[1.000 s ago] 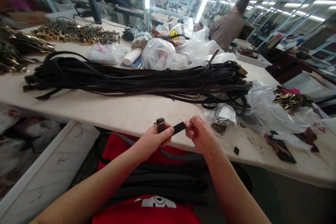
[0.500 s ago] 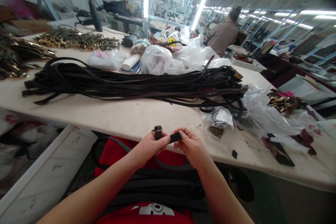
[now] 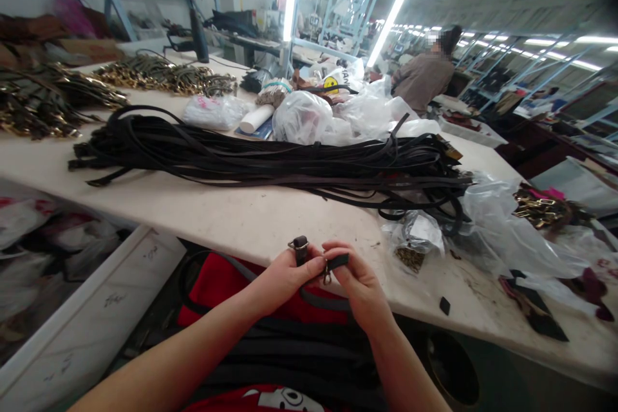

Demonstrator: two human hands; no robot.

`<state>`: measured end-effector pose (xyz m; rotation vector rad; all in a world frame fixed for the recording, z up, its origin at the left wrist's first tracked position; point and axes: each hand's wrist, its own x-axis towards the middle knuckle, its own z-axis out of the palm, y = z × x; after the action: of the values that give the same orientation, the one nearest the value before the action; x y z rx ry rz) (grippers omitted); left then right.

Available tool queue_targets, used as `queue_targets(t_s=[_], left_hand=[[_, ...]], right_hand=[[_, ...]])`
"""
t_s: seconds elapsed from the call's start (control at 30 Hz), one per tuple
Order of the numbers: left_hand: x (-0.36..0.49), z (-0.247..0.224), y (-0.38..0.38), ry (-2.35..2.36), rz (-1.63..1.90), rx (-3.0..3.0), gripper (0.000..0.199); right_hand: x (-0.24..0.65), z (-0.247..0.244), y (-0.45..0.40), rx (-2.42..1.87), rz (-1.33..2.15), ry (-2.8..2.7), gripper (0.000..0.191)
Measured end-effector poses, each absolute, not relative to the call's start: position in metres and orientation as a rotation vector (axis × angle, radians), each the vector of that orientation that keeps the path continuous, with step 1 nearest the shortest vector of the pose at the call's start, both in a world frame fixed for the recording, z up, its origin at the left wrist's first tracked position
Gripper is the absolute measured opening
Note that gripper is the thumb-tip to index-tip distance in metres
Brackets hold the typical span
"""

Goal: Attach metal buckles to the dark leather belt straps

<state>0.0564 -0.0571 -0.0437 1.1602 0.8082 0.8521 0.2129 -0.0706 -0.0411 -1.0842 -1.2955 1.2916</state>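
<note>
In front of the table edge, my left hand point(image 3: 286, 278) is closed on a dark strap, and a folded end with a metal ring point(image 3: 298, 246) sticks up past its fingers. Close beside it, my right hand point(image 3: 361, 286) pinches a short black strap end point(image 3: 338, 261). A small brass-coloured metal piece point(image 3: 327, 275) shows between the two hands; its exact shape is hard to make out. A grey length of strap point(image 3: 323, 300) loops below the hands over red cloth. Beyond lies a long bundle of black straps point(image 3: 251, 158) on the table.
A plastic bag of small brass parts point(image 3: 410, 257) and a black scrap point(image 3: 445, 306) lie to the right. Clear plastic bags point(image 3: 302, 117) stand behind the bundle. Straps with gold clasps point(image 3: 159, 77) pile up at back left. A person point(image 3: 425, 80) works farther off.
The black strap end between my hands has turned, and the small metal piece now shows there. My right-hand fingers have shifted. The whole view has moved slightly left.
</note>
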Motion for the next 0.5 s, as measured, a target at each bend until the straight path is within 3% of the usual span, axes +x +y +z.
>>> queue_targets(t_s=[0.13, 0.33, 0.5], left_hand=[[0.055, -0.048, -0.053, 1.067, 0.958, 1.434, 0.022], [0.052, -0.039, -0.048, 1.205, 0.916, 1.681, 0.019], [0.056, -0.045, -0.048, 1.167, 0.847, 1.84, 0.021]], right_hand=[[0.214, -0.039, -0.066, -0.944, 1.506, -0.953, 0.015], [0.202, -0.028, -0.063, -1.156, 1.682, -1.205, 0.03], [0.193, -0.031, -0.066, -1.062, 1.748, -1.09, 0.033]])
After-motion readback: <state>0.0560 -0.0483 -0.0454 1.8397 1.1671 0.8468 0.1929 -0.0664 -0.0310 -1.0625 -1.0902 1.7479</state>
